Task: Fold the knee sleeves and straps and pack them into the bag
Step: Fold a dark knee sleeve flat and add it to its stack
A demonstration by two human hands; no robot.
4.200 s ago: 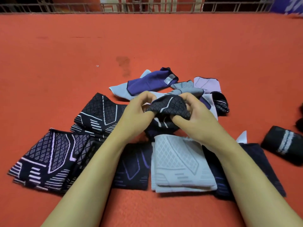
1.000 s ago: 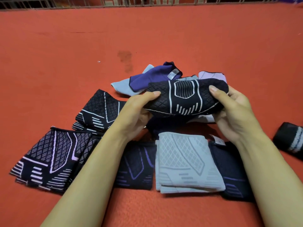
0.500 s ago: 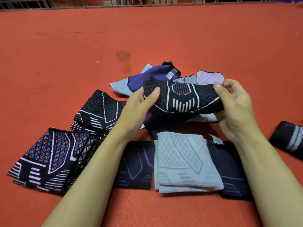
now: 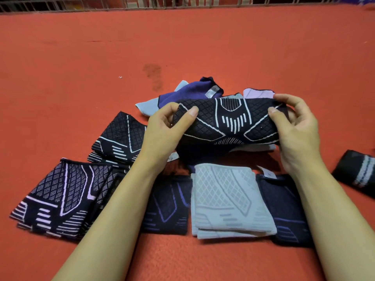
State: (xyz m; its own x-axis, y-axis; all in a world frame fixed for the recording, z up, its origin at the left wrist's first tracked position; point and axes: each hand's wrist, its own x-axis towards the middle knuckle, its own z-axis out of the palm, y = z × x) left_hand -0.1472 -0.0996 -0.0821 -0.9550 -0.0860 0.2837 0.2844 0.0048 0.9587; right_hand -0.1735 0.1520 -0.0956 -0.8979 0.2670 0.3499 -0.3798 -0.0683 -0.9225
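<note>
You are holding one black knee sleeve [image 4: 229, 122] with white line pattern stretched between both hands, lifted above the unfolded pile [image 4: 205, 92] of purple, grey and lilac pieces behind it. Your left hand [image 4: 162, 128] is pinching the sleeve's left end, thumb on the near face. Your right hand [image 4: 294, 126] is gripping the right end, thumb across the front, fingers curled over the top edge.

Judged step: folding, mid-sorting. This sleeve is spread out but not yet doubled over.

Already folded flat on the red bench [image 4: 81, 57]: a grey sleeve [image 4: 229, 199] nearest you in the middle, dark navy ones just beside it on either side, black-and-lilac ones [image 4: 60, 199] at far left. A dark striped roll [image 4: 357, 173] is lying well apart at right.

No bag is showing in view.

Next move, as judgement: you are needing to bring the two ends together, keeping edges aligned, then set the sleeve down among the folded ones. The knit is looking stretchy, so uneven tension may skew the fold.
</note>
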